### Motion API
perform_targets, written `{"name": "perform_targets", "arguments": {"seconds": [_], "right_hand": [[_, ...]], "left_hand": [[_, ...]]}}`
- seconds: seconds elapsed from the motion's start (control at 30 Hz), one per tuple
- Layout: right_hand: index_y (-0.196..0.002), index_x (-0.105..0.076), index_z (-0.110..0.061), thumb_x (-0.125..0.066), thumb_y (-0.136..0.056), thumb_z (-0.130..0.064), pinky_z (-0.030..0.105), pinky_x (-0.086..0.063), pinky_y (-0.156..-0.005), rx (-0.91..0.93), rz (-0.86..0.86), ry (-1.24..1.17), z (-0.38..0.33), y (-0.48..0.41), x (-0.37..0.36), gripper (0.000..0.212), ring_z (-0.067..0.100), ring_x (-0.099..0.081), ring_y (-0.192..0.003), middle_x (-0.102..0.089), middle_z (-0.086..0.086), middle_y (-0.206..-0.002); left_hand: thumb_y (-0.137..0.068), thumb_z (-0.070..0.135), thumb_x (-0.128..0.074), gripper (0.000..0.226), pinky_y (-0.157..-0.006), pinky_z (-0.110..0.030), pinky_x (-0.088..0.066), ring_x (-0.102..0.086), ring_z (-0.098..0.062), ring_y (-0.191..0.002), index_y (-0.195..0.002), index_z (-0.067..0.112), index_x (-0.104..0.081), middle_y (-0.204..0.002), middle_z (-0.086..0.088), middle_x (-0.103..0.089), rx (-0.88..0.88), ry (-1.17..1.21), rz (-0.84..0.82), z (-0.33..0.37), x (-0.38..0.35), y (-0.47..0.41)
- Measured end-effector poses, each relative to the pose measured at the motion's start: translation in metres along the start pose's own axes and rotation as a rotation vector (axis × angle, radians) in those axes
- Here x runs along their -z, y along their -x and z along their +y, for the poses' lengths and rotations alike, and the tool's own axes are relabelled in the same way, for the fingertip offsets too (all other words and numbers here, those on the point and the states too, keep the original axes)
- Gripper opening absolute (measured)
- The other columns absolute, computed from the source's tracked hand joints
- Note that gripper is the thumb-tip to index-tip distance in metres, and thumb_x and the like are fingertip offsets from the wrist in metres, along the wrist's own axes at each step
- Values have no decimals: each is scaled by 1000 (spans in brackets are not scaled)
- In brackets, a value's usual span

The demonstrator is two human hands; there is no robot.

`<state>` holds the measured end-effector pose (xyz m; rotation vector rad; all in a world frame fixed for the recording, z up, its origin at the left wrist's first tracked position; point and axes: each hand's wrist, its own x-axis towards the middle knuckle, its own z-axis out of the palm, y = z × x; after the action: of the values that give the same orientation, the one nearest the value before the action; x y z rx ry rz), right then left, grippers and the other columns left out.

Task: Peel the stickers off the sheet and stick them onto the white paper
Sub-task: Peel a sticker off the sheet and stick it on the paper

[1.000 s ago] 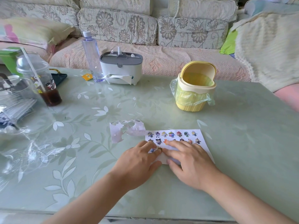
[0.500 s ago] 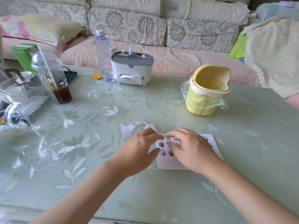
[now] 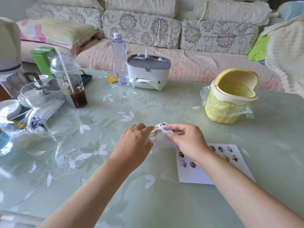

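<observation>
A crumpled sticker sheet (image 3: pixel 160 129) with a few cartoon stickers on it is lifted a little above the green table, between both hands. My right hand (image 3: pixel 185 142) pinches its right edge between thumb and fingers. My left hand (image 3: pixel 134 142) touches its left edge with the fingertips; whether it grips the sheet is hidden. The white paper (image 3: pixel 230 162) lies flat at the right, under my right wrist, with several small cartoon stickers stuck on its upper part.
A yellow mini bin (image 3: pixel 230 97) with a plastic liner stands at the back right. A white tissue box (image 3: pixel 148 73) and a clear bottle (image 3: pixel 120 60) stand at the back. Cups, a glass jug (image 3: pixel 41 96) and clear plastic crowd the left side. A sofa runs behind the table.
Both hands left the white paper and went up and left to the sticker sheet, which now is lifted off the table. The camera view shifted left.
</observation>
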<state>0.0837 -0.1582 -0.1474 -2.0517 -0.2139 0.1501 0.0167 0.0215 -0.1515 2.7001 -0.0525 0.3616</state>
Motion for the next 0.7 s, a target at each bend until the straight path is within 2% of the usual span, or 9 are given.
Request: {"name": "perform_targets", "arguments": {"seconds": [0.13,0.23,0.3,0.4,0.47,0.5,0.57,0.63,0.7], "right_hand": [[-91,-79,-36,-77,-85,-10,19,-48,-74,33,-9,-150,-13,5,14,27,8,-61,-73,-69,-13,-83],[-91,-80,-33,-74,-86,-4,15,-44,-62,86,-54,-182,-21,14,26,31,10,-52,-67,-63,-14,-73],[-90,-80,-33,-71,-86,0,14,-43,-61,133,-71,-183,-25,20,34,34,9,-50,-68,-61,-11,-73],[-90,-80,-32,-69,-86,2,16,-45,-70,181,-45,-171,-28,23,44,36,9,-51,-69,-62,-9,-72],[-92,-79,-34,-68,-86,0,14,-44,-69,205,1,-101,-28,24,49,36,9,-51,-69,-64,0,-76],[-92,-79,-35,-68,-87,-2,12,-44,-68,212,24,-67,-29,24,50,36,7,-51,-68,-67,2,-81],[-95,-78,-38,-68,-87,-7,10,-43,-71,254,85,15,-28,24,50,33,0,-55,-74,-69,-9,-98],[-98,-77,-38,-70,-85,-17,9,-39,-88,417,233,189,-28,24,47,26,-1,-55,-99,-64,-16,-113],[-98,-78,-32,-66,-84,-30,14,-39,-95,608,321,313,-28,25,43,18,9,-54,-104,-62,-11,-109]], "left_hand": [[-88,47,-65,61,-90,-22,-35,-49,-12,-113,-142,29,-44,-119,9,-54,63,146,67,10,13,4],[-97,42,-52,51,-94,-18,-31,-46,-10,-121,-145,26,-47,-129,10,-52,87,242,158,17,22,3],[-100,36,-50,43,-93,-16,-33,-48,-7,-118,-143,26,-52,-128,13,-53,100,302,176,20,28,1],[-100,24,-56,24,-71,-8,-37,-54,10,-80,-120,25,-68,-104,14,-63,129,449,124,28,34,-1],[-97,17,-62,13,-60,-10,-37,-50,5,-58,-94,24,-72,-78,16,-64,167,529,79,31,34,-1],[-95,16,-64,14,-60,-11,-36,-48,2,-56,-86,23,-72,-70,14,-62,198,588,49,33,33,-1],[-93,16,-66,14,-65,-20,-41,-51,-6,-63,-82,22,-72,-66,6,-63,277,742,-8,36,31,-2],[-93,17,-68,11,-62,-14,-41,-53,-5,-63,-84,19,-73,-66,7,-65,341,868,-26,40,30,-2],[-93,16,-68,9,-57,-7,-39,-54,-1,-60,-87,12,-73,-67,9,-66,369,974,-21,44,29,-2]]}}
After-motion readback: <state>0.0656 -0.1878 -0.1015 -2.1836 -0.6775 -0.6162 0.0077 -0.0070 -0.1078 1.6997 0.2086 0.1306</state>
